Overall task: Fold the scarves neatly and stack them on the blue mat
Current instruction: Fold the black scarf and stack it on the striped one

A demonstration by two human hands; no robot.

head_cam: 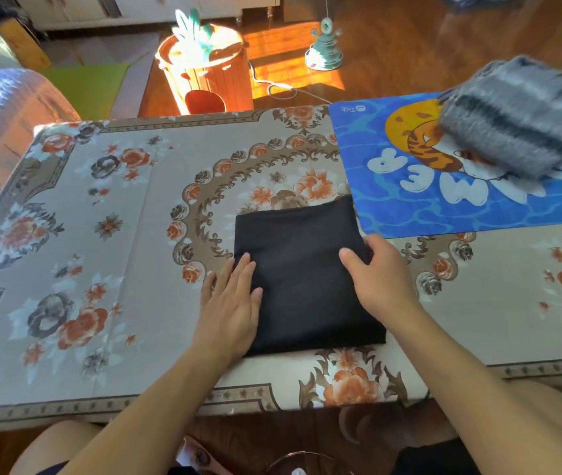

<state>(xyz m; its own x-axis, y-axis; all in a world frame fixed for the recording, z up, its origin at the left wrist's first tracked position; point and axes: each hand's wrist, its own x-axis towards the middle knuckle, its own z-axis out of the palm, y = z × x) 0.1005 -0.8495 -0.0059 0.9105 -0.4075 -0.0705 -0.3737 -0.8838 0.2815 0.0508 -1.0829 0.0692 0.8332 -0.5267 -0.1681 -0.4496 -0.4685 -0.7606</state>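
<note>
Hands meet on the folded black fabric scarf (303, 272): your left hand (229, 305) lies flat, your right hand's (380, 274) grip curls round its edge.

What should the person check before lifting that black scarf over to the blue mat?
1. Black scarf folded into a flat rectangle: ok.
2. Left hand flat on its left edge: ok.
3. Right hand gripping its right edge: ok.
4. Blue mat within reach on the right: ok.
5. Grey scarf already lying on the mat to stack onto: ok.
6. Layers underneath lined up: cannot tell.
</note>
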